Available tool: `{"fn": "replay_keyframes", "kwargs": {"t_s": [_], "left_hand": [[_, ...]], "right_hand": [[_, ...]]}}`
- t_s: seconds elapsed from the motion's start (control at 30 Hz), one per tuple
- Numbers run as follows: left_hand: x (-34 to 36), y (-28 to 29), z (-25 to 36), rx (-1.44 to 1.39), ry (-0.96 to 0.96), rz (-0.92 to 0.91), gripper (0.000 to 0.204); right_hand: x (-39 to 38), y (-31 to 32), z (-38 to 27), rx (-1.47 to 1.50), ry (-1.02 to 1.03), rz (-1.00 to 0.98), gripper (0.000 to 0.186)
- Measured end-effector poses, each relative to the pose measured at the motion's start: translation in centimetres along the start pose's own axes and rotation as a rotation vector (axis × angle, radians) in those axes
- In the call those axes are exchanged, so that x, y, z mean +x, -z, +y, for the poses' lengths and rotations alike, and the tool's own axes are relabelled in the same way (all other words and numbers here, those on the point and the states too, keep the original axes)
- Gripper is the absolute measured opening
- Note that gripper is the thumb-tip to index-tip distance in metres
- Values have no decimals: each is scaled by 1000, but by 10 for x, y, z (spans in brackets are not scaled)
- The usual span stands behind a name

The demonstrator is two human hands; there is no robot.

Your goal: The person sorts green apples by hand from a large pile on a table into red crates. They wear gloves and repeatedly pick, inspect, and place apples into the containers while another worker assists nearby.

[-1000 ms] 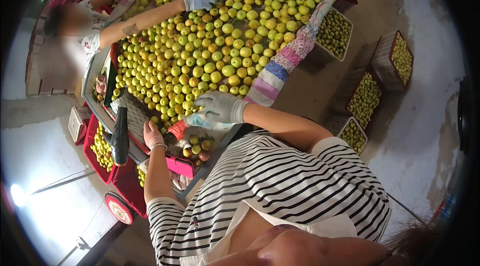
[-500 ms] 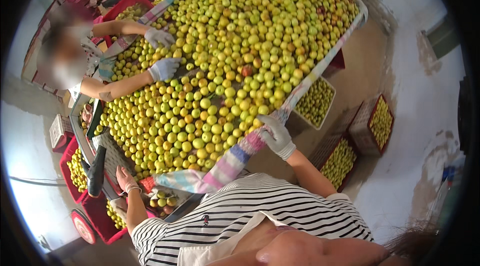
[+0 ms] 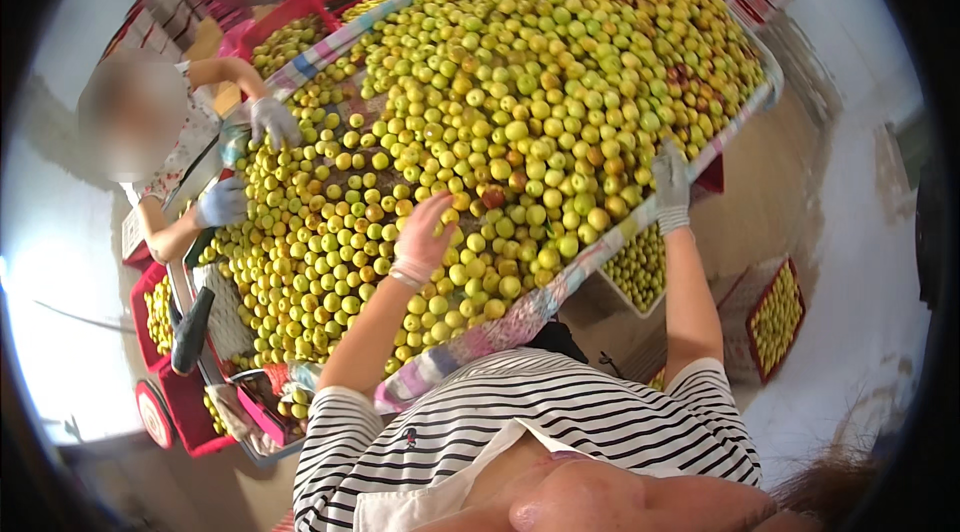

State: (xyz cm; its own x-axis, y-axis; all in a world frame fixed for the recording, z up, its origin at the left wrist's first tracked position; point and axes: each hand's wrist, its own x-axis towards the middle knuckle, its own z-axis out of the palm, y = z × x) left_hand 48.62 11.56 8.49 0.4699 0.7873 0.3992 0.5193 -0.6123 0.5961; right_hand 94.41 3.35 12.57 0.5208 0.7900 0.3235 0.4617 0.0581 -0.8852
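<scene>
A broad sorting table is heaped with small round yellow-green fruits (image 3: 480, 132), some blushed red-brown. My left hand (image 3: 424, 238) reaches over the middle of the heap, with a pale band at the wrist. Its fingers are stretched and apart, just above or touching the fruits; nothing shows in them. My right hand (image 3: 671, 190), in a grey-white glove, is at the table's right padded edge. Its fingers are stretched toward the fruits beside it, and no fruit shows in them. A dark red-brown fruit (image 3: 494, 197) lies to the right of my left hand.
Across the table at left, a co-worker's two gloved hands (image 3: 272, 122) are at the fruit. Striped cloth padding (image 3: 445, 360) covers the near rim. Filled crates (image 3: 775, 322) stand on the floor at right, and red bins (image 3: 187, 408) at lower left. A dark, handle-shaped object (image 3: 191, 331) sticks up at the left corner.
My left hand has moved from the lower left corner up over the fruits. My right hand has slid farther along the right edge. The co-worker's hands have drawn back left.
</scene>
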Motion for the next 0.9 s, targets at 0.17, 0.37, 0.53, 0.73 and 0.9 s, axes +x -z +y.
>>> {"fn": "replay_keyframes", "kwargs": {"t_s": [0.17, 0.37, 0.53, 0.73, 0.9], "left_hand": [[28, -69, 21, -58, 107, -26, 46], [28, -98, 43, 76, 203, 104, 36], [40, -94, 59, 117, 322, 172, 35], [-2, -69, 70, -26, 743, 520, 41], [-56, -51, 109, -41, 928, 695, 39]], "right_hand": [[134, -21, 18, -510, 353, 88, 50], [223, -34, 55, -748, 430, -4, 58], [285, -81, 50, -319, 493, -63, 48], [339, -167, 59, 178, 247, -288, 47], [350, -201, 66, 314, -134, -402, 38]]}}
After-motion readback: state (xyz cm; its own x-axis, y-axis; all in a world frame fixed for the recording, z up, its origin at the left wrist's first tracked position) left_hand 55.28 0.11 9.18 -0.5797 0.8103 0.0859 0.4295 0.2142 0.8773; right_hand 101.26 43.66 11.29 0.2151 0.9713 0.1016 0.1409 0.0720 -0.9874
